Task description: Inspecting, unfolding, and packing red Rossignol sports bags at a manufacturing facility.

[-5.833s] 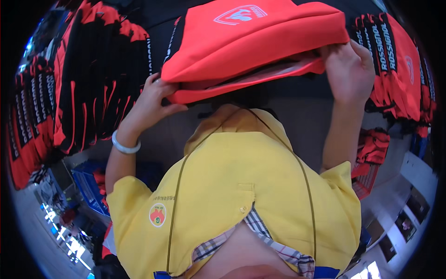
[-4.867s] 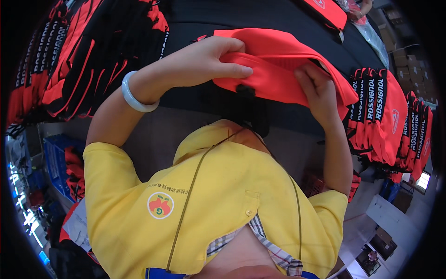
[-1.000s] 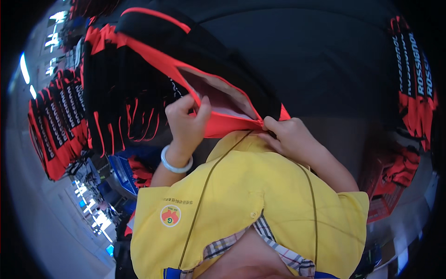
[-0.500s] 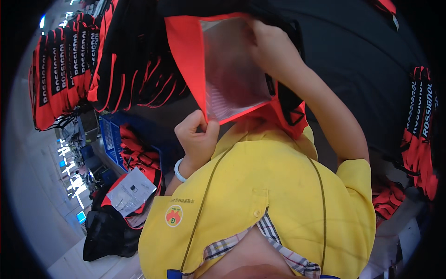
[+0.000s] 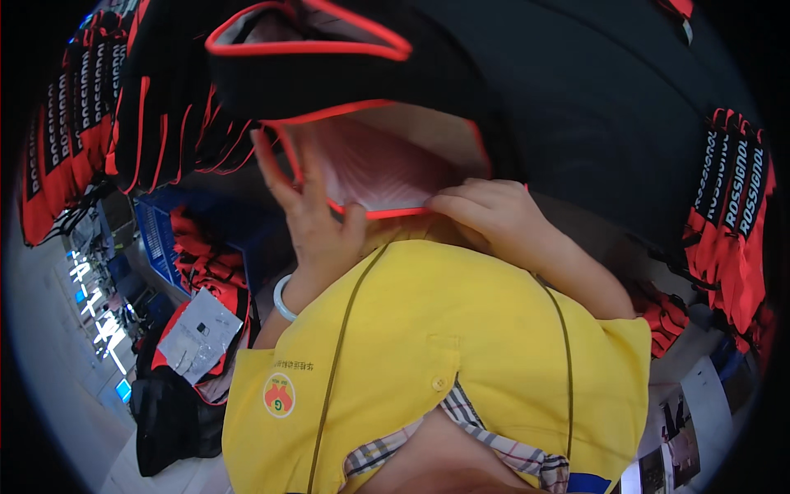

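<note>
In front of my chest lies a black fabric bag point(image 5: 313, 86) with red trim, its near opening showing a pale, translucent lining point(image 5: 387, 156). A second red-edged opening gapes on its far side. My left hand point(image 5: 321, 206) is at the opening's left corner, fingers stretched apart, the thumb close to the red edge. With fingers curled together, my right hand point(image 5: 494, 214) grips the near red edge right of its middle; the thumb is hidden.
Red and black bags point(image 5: 74, 132) hang in a row at the left, with more point(image 5: 728, 222) at the right. A blue crate point(image 5: 156, 235) holds red pieces at lower left. Beside it, a clear packet point(image 5: 202, 333) lies on a red and black bag.
My right hand has come out of the opening to its near edge. The left fingers have uncurled and spread. The bag has shifted, bringing a second red-edged opening into view.
</note>
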The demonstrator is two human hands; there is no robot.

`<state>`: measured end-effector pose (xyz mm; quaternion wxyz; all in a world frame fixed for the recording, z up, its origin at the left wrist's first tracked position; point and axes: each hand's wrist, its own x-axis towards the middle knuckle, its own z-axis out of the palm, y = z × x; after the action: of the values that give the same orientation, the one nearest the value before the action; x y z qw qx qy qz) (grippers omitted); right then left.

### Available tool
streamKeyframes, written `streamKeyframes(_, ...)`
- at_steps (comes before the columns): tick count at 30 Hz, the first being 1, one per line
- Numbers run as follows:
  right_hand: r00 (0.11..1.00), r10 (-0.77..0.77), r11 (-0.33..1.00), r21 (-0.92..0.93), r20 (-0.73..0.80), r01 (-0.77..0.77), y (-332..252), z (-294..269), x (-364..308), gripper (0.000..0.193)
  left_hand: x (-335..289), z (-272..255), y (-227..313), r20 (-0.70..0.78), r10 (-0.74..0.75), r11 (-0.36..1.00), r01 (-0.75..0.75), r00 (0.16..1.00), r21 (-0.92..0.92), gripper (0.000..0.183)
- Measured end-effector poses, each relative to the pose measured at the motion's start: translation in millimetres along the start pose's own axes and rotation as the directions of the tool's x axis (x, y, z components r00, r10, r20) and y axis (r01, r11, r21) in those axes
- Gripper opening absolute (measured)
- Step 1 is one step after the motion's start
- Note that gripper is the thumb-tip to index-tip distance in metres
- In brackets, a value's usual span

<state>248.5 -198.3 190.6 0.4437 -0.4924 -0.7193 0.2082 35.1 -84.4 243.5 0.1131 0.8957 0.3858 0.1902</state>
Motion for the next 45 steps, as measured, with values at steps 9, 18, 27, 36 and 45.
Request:
streamKeyframes(9,0.808,0.319,0.943,0.249,-0.496,-0.220,15,10,18,0.039,10,-61,-4,0.439,-0.448,0.869,0.494,0.779,0.010,0.044)
streamKeyframes(18,0.840,0.538,0.514,0.763,0.069,-0.392,3,12,22,0.020,62,-29,11,0.145,0.357,0.930,-0.366,0.923,0.044,0.021)
streamKeyframes(27,0.769,0.386,-0.244,0.860,0.510,-0.449,26,29,26,0.037,59,-37,15,0.349,0.258,0.957,-0.288,0.901,0.038,0.017)
streamKeyframes(36,0.788,0.353,-0.259,0.862,0.505,-0.436,28,34,24,0.040,51,-27,17,0.477,0.232,0.949,-0.306,0.848,0.081,0.020)
streamKeyframes(45,0.690,0.701,0.301,0.803,0.180,-0.515,6,24,23,0.032,56,-2,14,0.404,0.327,0.940,-0.338,0.854,-0.045,0.027)
